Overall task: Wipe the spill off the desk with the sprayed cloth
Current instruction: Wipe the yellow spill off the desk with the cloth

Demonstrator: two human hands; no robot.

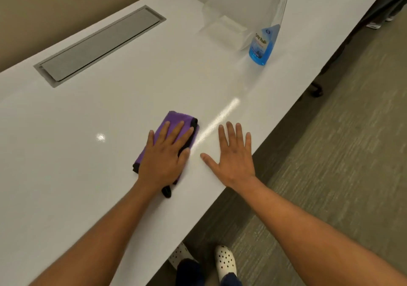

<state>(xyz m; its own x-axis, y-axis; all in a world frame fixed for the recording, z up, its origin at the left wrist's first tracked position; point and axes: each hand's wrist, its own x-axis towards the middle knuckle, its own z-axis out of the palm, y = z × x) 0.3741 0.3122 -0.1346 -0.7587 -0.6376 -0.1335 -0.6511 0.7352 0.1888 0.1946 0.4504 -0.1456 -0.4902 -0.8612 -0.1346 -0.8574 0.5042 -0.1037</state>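
Note:
A folded purple cloth [176, 120] with a black edge lies on the white desk [88, 164]. My left hand [165, 153] presses flat on top of it, fingers spread, covering most of it. My right hand [233, 155] rests flat on the bare desk just to the right of the cloth, fingers apart, holding nothing. A glossy streak [220, 116] shines on the desk between the two hands, running toward the far right. I cannot make out a distinct spill.
A spray bottle [266, 37] with blue liquid stands upright at the far right of the desk. Behind it sits a clear plastic holder [222, 23]. A grey cable hatch [99, 43] is set into the desk at the far left. The desk edge [242, 197] runs diagonally above carpet.

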